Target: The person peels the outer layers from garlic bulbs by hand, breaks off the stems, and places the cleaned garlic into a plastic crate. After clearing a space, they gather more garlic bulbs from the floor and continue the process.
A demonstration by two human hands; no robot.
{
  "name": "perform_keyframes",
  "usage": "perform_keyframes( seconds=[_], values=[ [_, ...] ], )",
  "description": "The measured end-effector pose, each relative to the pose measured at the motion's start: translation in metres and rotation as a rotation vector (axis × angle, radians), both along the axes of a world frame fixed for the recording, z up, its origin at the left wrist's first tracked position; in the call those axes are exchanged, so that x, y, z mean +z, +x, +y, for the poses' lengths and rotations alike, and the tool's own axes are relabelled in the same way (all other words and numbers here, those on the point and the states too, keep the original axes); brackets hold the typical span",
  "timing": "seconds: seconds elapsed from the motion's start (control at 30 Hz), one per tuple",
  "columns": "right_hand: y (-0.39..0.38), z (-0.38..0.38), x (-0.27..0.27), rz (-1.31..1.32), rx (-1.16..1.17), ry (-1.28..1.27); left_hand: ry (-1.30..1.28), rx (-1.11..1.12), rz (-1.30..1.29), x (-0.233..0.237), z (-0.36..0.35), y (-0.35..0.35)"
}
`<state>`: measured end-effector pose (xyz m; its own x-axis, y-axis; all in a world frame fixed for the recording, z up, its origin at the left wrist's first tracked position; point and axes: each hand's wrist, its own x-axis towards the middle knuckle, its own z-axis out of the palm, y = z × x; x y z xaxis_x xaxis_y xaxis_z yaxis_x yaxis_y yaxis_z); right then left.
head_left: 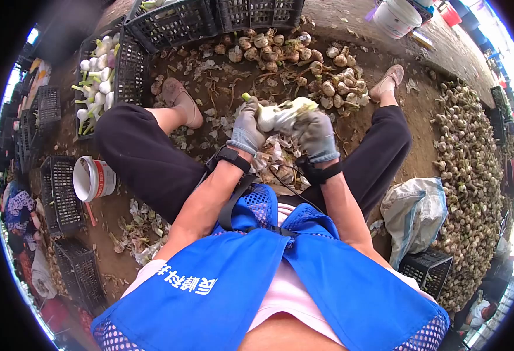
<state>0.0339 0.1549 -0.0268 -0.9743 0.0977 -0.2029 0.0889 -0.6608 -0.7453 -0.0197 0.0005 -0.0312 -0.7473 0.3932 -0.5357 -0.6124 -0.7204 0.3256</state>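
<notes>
Both my hands wear grey gloves and meet over the ground between my legs. My left hand [247,127] is closed round a white garlic bulb [267,120], whose short green stem end sticks up past the fingers. On the other side, my right hand [316,136] is closed on the pale, loose garlic skin [297,109] that stretches from the bulb; this hand is somewhat blurred. Shed skins [277,153] lie below the hands. Just beyond them is a pile of unpeeled garlic bulbs [342,82] with brownish, dirty skins.
At the left stands a black crate [129,70] holding clean white garlic. More black crates [261,14] stand ahead. A white bucket [106,178] lies tipped near my left knee. To the right are a woven sack [415,213] and a long garlic heap [467,175].
</notes>
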Motion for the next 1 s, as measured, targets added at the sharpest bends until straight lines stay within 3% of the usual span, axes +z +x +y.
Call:
perform_keyframes(
  seconds=[0.03, 0.1, 0.17, 0.2, 0.23, 0.3, 0.33, 0.37, 0.43, 0.47, 0.5, 0.53, 0.6, 0.63, 0.77, 0.83, 1.0],
  values=[
    [0.005, -0.007, 0.047, -0.111, -0.055, -0.324, 0.093, -0.043, 0.000, 0.014, -0.004, 0.002],
    [-0.003, 0.026, 0.028, -0.025, -0.169, -0.490, 0.157, -0.053, 0.060, 0.026, -0.007, 0.000],
    [0.006, 0.055, 0.048, -0.090, -0.146, -0.444, 0.189, -0.085, 0.160, 0.041, -0.012, 0.002],
    [-0.014, 0.078, -0.014, -0.188, -0.300, -0.218, 0.163, -0.083, 0.195, 0.048, -0.011, 0.003],
    [-0.010, 0.058, 0.003, -0.248, -0.321, -0.117, 0.136, -0.079, 0.233, 0.052, -0.011, 0.004],
    [-0.017, 0.051, -0.022, -0.478, 0.248, 1.233, 0.107, -0.049, 0.254, 0.040, -0.009, -0.003],
    [-0.011, 0.031, -0.012, -0.284, 0.208, 1.468, 0.077, -0.015, 0.273, 0.038, -0.008, -0.005],
    [-0.006, 0.024, -0.028, -0.084, 0.144, 1.531, 0.075, -0.006, 0.271, 0.036, -0.011, -0.005],
    [-0.003, 0.000, 0.003, 0.014, 0.179, 0.868, 0.051, -0.133, 0.342, 0.043, -0.017, -0.003],
    [0.001, -0.007, 0.021, 0.012, 0.178, 0.865, 0.006, -0.138, 0.407, 0.045, -0.017, -0.001],
    [0.005, -0.012, 0.039, -0.029, 0.217, 0.483, 0.007, -0.142, 0.406, 0.043, -0.016, -0.002],
    [0.006, -0.014, 0.047, -0.065, 0.250, 0.102, -0.243, -0.196, 0.588, 0.038, -0.013, -0.004],
    [0.005, -0.020, 0.044, -0.090, 0.194, 0.144, -0.688, -0.236, 0.803, 0.029, -0.009, -0.004],
    [0.004, -0.022, 0.041, -0.118, 0.139, 0.184, -0.689, -0.234, 0.802, 0.025, -0.007, -0.004],
    [0.004, -0.022, 0.044, -0.136, 0.105, 0.232, -0.404, -0.130, 0.490, 0.012, -0.009, -0.003],
    [0.003, -0.019, 0.039, -0.128, 0.104, 0.135, -0.096, -0.057, 0.308, 0.013, -0.012, -0.004],
    [0.005, -0.012, 0.046, -0.061, 0.095, -0.091, 0.151, -0.021, 0.212, 0.031, -0.011, -0.004]
  ],
)
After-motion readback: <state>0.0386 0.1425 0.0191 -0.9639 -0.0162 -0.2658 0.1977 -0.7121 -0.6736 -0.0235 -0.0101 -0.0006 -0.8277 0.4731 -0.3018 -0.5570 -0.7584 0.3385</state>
